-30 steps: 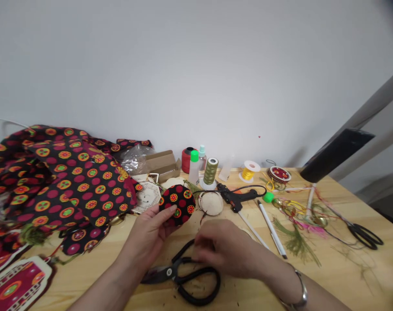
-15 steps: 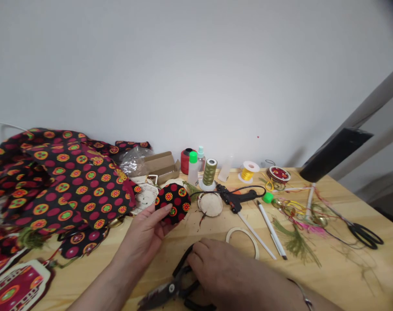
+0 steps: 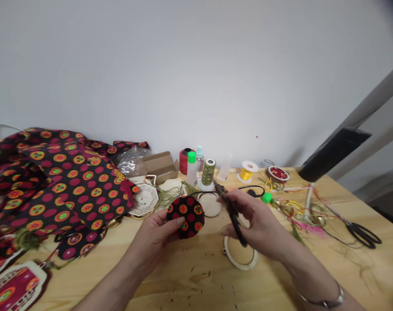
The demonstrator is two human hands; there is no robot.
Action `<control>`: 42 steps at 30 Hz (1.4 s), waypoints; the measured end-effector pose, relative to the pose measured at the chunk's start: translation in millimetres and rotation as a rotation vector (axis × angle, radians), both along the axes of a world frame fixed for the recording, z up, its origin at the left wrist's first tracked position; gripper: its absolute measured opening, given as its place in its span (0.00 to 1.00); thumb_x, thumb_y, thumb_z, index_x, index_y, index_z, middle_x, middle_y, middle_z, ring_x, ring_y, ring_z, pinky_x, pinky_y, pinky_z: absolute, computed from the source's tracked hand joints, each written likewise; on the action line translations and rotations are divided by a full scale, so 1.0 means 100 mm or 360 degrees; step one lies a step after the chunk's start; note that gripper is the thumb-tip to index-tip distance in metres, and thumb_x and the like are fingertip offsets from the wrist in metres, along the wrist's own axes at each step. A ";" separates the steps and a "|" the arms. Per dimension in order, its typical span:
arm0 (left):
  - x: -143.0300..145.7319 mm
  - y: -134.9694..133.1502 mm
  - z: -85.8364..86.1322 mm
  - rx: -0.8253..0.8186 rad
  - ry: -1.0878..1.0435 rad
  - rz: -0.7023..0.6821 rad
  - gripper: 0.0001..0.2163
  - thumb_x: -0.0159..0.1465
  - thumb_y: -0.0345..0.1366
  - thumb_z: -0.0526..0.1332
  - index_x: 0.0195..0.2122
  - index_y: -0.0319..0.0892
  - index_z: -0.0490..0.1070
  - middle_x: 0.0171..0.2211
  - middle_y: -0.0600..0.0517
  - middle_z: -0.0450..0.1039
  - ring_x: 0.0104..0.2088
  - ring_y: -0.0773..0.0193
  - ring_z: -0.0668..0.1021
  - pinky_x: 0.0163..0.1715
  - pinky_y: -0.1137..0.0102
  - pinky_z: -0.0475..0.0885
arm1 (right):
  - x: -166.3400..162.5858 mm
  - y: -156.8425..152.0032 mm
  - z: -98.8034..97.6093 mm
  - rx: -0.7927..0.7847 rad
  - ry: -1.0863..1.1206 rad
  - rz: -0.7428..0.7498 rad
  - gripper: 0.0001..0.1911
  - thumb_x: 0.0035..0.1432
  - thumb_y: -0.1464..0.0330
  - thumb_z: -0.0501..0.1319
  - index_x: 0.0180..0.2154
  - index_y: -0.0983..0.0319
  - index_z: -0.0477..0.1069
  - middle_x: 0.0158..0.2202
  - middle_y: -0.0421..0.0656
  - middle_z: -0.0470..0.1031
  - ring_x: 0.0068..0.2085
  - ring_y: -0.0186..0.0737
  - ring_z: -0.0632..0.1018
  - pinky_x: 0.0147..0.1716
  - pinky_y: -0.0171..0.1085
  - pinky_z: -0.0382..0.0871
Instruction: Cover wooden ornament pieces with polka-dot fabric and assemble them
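Disc (image 3: 191,211) pinched in left grip (image 3: 159,231).

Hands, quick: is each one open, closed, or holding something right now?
Left hand: closed on the patterned disc, thumb across its face.
Right hand: holding scissors.

I can read no lettering, brand or number anywhere around me. The only sign I make out is a tiny red heart (image 3: 257,137) on the pale wall (image 3: 183,77); marks on the green-capped bottle (image 3: 192,172) are too small.
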State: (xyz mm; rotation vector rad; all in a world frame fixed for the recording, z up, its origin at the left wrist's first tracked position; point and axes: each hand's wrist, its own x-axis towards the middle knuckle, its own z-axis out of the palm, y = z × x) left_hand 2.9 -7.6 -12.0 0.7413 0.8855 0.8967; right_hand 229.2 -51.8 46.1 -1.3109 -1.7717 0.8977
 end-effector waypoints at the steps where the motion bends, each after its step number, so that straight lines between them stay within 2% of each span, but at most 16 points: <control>1: 0.00 0.00 0.00 0.0001 0.0004 -0.0028 0.10 0.51 0.31 0.68 0.36 0.38 0.77 0.35 0.46 0.80 0.33 0.60 0.80 0.35 0.68 0.76 | 0.03 0.03 -0.05 -0.0066 0.0050 -0.0037 0.21 0.46 0.72 0.64 0.44 0.59 0.66 0.35 0.39 0.68 0.36 0.37 0.69 0.35 0.35 0.66; 3: 0.00 -0.01 -0.01 0.0008 0.0004 -0.0049 0.10 0.52 0.31 0.67 0.36 0.38 0.77 0.35 0.47 0.80 0.32 0.61 0.80 0.35 0.68 0.75 | 0.06 0.05 -0.08 -0.0123 0.0058 -0.0044 0.27 0.41 0.70 0.68 0.45 0.60 0.65 0.36 0.40 0.68 0.37 0.38 0.70 0.35 0.36 0.66; 5: 0.00 -0.01 0.00 0.0014 0.0017 -0.0058 0.09 0.52 0.31 0.67 0.36 0.39 0.77 0.35 0.47 0.80 0.32 0.62 0.80 0.35 0.68 0.75 | 0.06 0.05 -0.06 -0.0070 -0.0056 -0.0029 0.28 0.38 0.68 0.70 0.45 0.60 0.66 0.36 0.40 0.69 0.36 0.39 0.69 0.35 0.36 0.66; 9: -0.01 -0.03 0.02 0.0065 0.0044 -0.0121 0.08 0.53 0.31 0.67 0.35 0.39 0.78 0.34 0.47 0.80 0.32 0.62 0.79 0.35 0.69 0.74 | -0.01 0.03 -0.01 0.0077 -0.0399 -0.0048 0.27 0.37 0.63 0.71 0.41 0.59 0.68 0.36 0.39 0.69 0.35 0.38 0.68 0.33 0.35 0.64; 12: -0.02 -0.02 0.02 0.0083 0.0050 -0.0136 0.07 0.53 0.31 0.67 0.34 0.39 0.78 0.33 0.48 0.81 0.31 0.63 0.79 0.33 0.70 0.74 | -0.06 0.03 -0.03 0.0160 -0.0542 -0.0044 0.24 0.38 0.60 0.71 0.39 0.60 0.70 0.38 0.42 0.69 0.37 0.40 0.69 0.36 0.36 0.65; 21: -0.01 -0.02 -0.02 0.0127 0.0056 -0.0163 0.06 0.54 0.31 0.66 0.34 0.40 0.78 0.33 0.49 0.80 0.32 0.64 0.78 0.33 0.71 0.73 | -0.03 0.05 -0.10 0.0281 -0.0649 -0.0035 0.21 0.42 0.56 0.68 0.36 0.61 0.71 0.35 0.44 0.69 0.37 0.41 0.71 0.36 0.38 0.66; 28: -0.02 0.00 -0.05 0.0150 0.0052 -0.0159 0.06 0.54 0.31 0.66 0.34 0.40 0.78 0.33 0.49 0.80 0.32 0.63 0.79 0.34 0.71 0.73 | -0.03 0.06 -0.11 0.0272 -0.0761 -0.0027 0.19 0.45 0.56 0.66 0.36 0.61 0.71 0.34 0.44 0.69 0.36 0.41 0.70 0.35 0.38 0.66; 42: -0.01 -0.01 -0.02 0.0137 0.0096 -0.0157 0.08 0.54 0.32 0.66 0.36 0.40 0.78 0.34 0.47 0.80 0.33 0.62 0.78 0.38 0.69 0.72 | -0.02 0.06 -0.14 0.0287 -0.0857 -0.0064 0.17 0.45 0.55 0.65 0.32 0.62 0.69 0.30 0.43 0.68 0.32 0.39 0.68 0.30 0.36 0.61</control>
